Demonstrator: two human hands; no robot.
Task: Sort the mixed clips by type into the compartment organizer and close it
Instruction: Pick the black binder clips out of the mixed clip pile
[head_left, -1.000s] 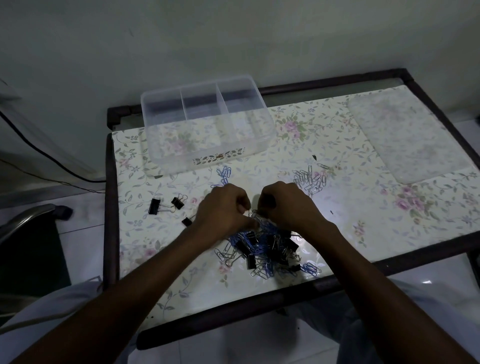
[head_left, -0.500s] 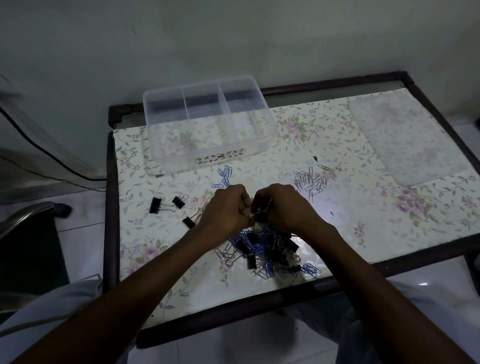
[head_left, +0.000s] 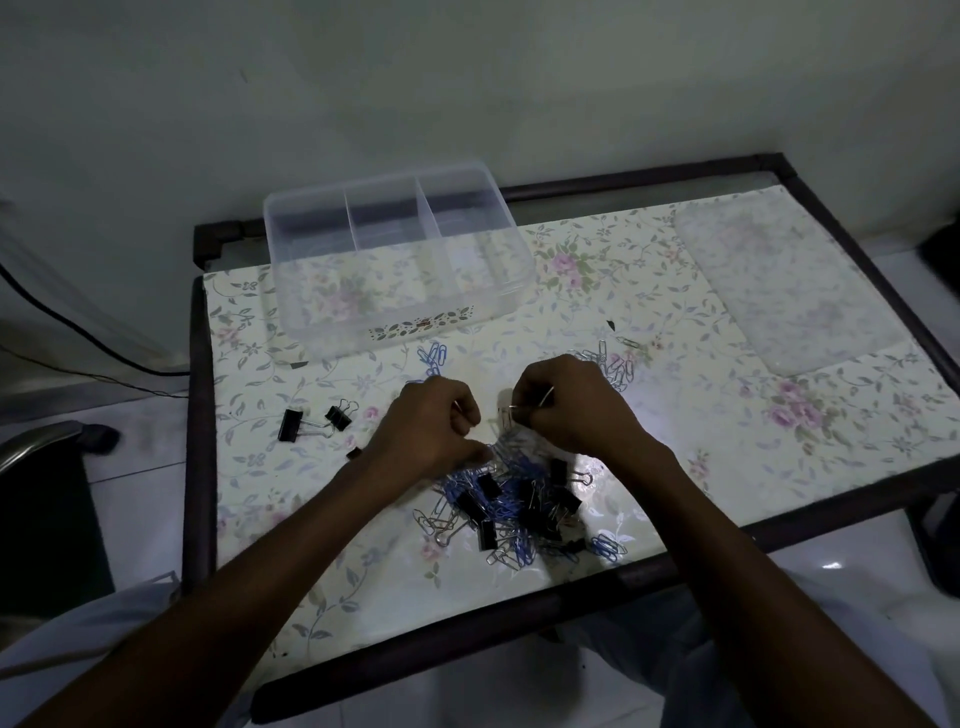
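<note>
A mixed pile (head_left: 514, 499) of blue paper clips, silver paper clips and black binder clips lies near the table's front edge. My left hand (head_left: 431, 426) hovers over the pile's far left side with fingers curled; a thin clip seems pinched in it. My right hand (head_left: 566, 410) pinches silver paper clips just above the pile. The clear compartment organizer (head_left: 397, 260) stands open at the back left. Sorted heaps lie apart: blue clips (head_left: 435, 356), silver clips (head_left: 613, 364), black binder clips (head_left: 317, 421).
The organizer's clear lid (head_left: 779, 280) lies flat at the back right of the floral table (head_left: 675, 441). A dark cable runs along the wall at left. A chair arm (head_left: 36, 447) sticks out at the far left.
Both hands have risen from the pile and drawn apart, the right moving toward the silver heap with silver clips in its fingers.
</note>
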